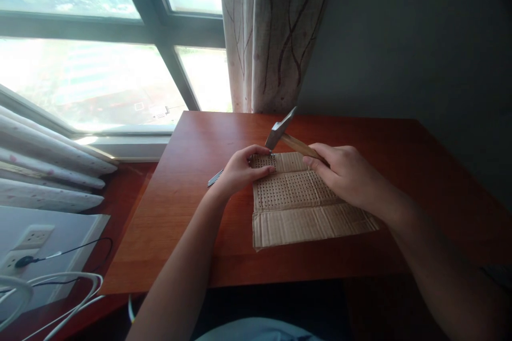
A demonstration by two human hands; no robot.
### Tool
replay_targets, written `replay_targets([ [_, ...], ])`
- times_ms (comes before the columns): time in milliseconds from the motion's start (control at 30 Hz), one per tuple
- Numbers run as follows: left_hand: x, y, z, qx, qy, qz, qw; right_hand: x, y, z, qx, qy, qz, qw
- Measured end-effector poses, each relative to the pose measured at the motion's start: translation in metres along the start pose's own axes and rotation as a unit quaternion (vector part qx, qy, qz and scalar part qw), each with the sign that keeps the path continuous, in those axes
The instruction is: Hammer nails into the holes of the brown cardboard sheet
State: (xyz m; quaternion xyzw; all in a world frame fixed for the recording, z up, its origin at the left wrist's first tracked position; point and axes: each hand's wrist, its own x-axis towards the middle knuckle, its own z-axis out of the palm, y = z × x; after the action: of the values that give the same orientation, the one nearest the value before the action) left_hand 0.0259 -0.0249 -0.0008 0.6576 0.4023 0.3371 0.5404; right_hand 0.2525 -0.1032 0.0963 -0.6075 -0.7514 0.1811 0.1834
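On one smooth, reddish wooden bench (184, 213) lies one sheet of ridged, creased cardboard (288, 224), its middle band and far left corner dotted with rows of small round holes. The right hand (340, 168) is closed around the wooden handle of one hammer (290, 140), the metal head tilted at that corner. There the left hand (244, 167) has thumb and forefinger narrowly parted; whether they pinch anything I cannot tell. Several thin metal rods (215, 177), too small to count, lie beside it. Beyond hangs a branch-patterned fabric curtain (276, 37).
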Motion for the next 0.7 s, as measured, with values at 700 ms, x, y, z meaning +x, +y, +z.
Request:
replay_targets([
  [700, 0.0008, -0.0002, -0.0004, -0.023, -0.017, -0.014, 0.999, 0.0024, 0.0007, 0.0065, -0.009, -0.011, 0.000, 1.000],
])
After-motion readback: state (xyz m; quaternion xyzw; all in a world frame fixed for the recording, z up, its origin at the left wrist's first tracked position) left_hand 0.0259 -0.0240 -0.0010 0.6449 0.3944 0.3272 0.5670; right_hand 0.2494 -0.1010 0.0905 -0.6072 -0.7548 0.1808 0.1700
